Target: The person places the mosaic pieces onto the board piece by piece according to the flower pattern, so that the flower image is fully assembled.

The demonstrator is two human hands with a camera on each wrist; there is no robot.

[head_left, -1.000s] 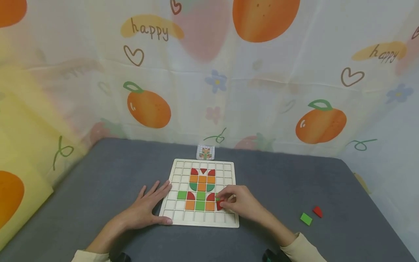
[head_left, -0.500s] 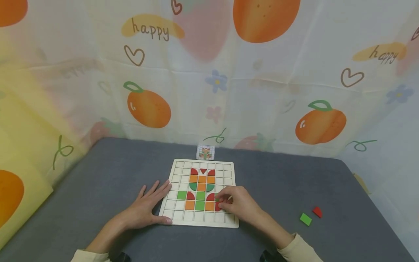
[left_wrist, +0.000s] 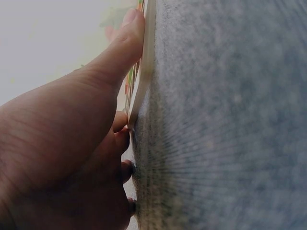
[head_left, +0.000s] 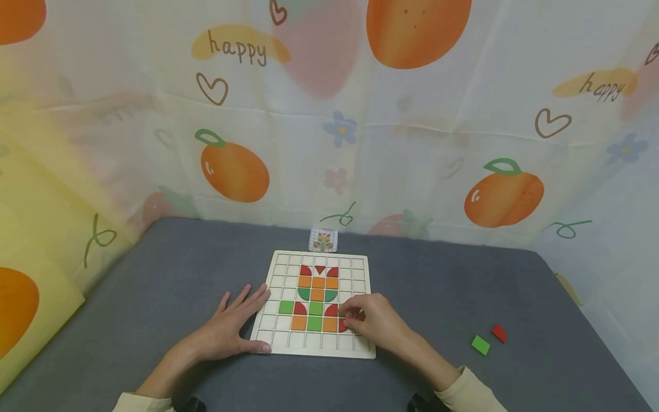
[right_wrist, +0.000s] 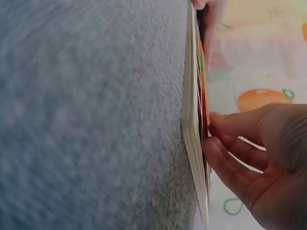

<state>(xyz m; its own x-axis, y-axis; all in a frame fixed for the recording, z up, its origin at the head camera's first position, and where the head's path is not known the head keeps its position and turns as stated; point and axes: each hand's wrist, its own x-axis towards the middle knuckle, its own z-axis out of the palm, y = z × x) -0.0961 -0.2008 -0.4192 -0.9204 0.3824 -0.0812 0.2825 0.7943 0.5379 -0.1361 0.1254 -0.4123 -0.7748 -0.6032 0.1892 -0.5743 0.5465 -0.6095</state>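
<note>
A white grid board (head_left: pixel 355 346) lies flat on the table, with red, orange and green tiles forming a pattern in its middle. My left hand (head_left: pixel 231 326) rests at the board's left edge, fingers spread, thumb on the near left corner; the left wrist view shows the thumb (left_wrist: pixel 117 55) along the rim. At the pattern's lower right my right hand (head_left: pixel 378 317) has thumb and curled fingers on a red rounded tile (head_left: pixel 342 325), partly hidden by them. A green tile shows just above it beside the fingertips. The right wrist view shows my right hand's fingertips (right_wrist: pixel 210 129) close together at the board's surface.
A small pattern card (head_left: pixel 323 240) stands behind the board. Right of the right hand, a green square tile (head_left: pixel 481 345) and a red rounded tile (head_left: pixel 499 333) lie loose on the grey table (head_left: pixel 437 274). A printed curtain (head_left: pixel 412 143) hangs behind the table.
The red tile under my right hand has shifted slightly left and now lies flatter in its cell by the orange tile. My right hand moved slightly with it; the left hand stayed put.
</note>
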